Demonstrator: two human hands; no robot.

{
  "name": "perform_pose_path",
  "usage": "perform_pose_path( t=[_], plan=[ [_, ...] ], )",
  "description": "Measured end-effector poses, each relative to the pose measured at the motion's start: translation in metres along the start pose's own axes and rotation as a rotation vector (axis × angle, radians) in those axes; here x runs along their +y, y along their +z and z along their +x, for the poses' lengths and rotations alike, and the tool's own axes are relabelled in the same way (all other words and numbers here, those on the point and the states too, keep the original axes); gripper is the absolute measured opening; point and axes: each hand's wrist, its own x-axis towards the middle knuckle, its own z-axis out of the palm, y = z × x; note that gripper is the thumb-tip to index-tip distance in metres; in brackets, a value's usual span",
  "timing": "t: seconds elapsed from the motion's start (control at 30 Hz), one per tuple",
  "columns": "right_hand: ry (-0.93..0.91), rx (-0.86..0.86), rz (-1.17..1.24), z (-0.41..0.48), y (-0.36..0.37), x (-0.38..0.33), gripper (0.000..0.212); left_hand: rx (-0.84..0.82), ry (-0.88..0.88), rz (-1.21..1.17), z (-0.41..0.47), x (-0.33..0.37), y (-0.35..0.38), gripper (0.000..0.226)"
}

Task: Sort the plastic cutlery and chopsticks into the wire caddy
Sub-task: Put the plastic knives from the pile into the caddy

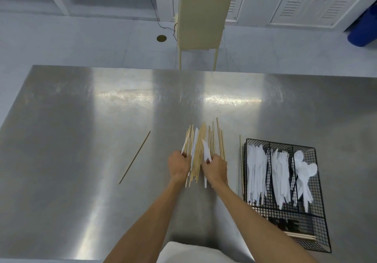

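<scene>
On the steel table (81,140), one stray chopstick (134,157) lay alone to the left, well apart from the rest. At centre the left hand (179,166) pinched a white plastic piece (184,146) at the left edge of the chopstick pile (199,150), apparently lifting it clear of the sticks. The right hand (215,169), just beside it, gripped a white plastic knife (206,150) drawn up from the pile's right half. Plastic was evidently being separated from wood before loading. To the right the wire caddy (321,211) lay flat, holding knives (256,173), forks (280,173) and spoons (305,171) in separate compartments, with a few chopsticks (302,236) in its near section. Sorting was judged well advanced.
</scene>
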Motion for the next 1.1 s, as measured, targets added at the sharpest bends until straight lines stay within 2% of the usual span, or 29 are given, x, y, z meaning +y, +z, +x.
perform_pose_path(
  t=[0.1, 0.23, 0.4, 0.57, 0.63, 0.77, 0.9, 1.0, 1.1],
  plan=[
    [0.022, 0.038, -0.125, -0.003, 0.007, 0.002, 0.013, -0.005, -0.013, -0.016, 0.002, 0.000, 0.000, 0.015],
    [0.079, 0.030, -0.159, -0.005, 0.011, -0.004, 0.012, -0.022, -0.008, -0.032, -0.001, 0.002, -0.002, 0.017],
    [0.057, 0.083, -0.033, -0.004, 0.007, -0.010, 0.017, 0.026, 0.030, -0.118, -0.007, 0.004, -0.010, 0.017],
    [-0.024, -0.011, 0.103, 0.011, 0.001, -0.026, 0.022, 0.012, 0.066, -0.258, -0.005, 0.005, -0.013, 0.006],
    [-0.007, -0.031, 0.151, 0.018, -0.001, -0.034, 0.021, -0.017, 0.080, -0.291, -0.003, 0.007, -0.012, 0.010],
    [0.038, -0.032, 0.179, 0.028, 0.000, -0.041, 0.013, -0.036, 0.038, -0.287, 0.004, 0.014, -0.008, 0.014],
    [0.051, -0.053, 0.108, 0.034, 0.006, -0.036, 0.006, -0.005, -0.006, -0.248, 0.009, 0.022, -0.005, 0.013],
    [0.059, -0.064, 0.070, 0.034, 0.009, -0.031, 0.017, -0.026, 0.028, -0.175, 0.009, 0.023, -0.008, 0.029],
    [0.039, -0.056, 0.039, 0.034, 0.012, -0.027, 0.026, -0.027, 0.024, -0.082, 0.014, 0.021, -0.008, 0.021]
  ],
)
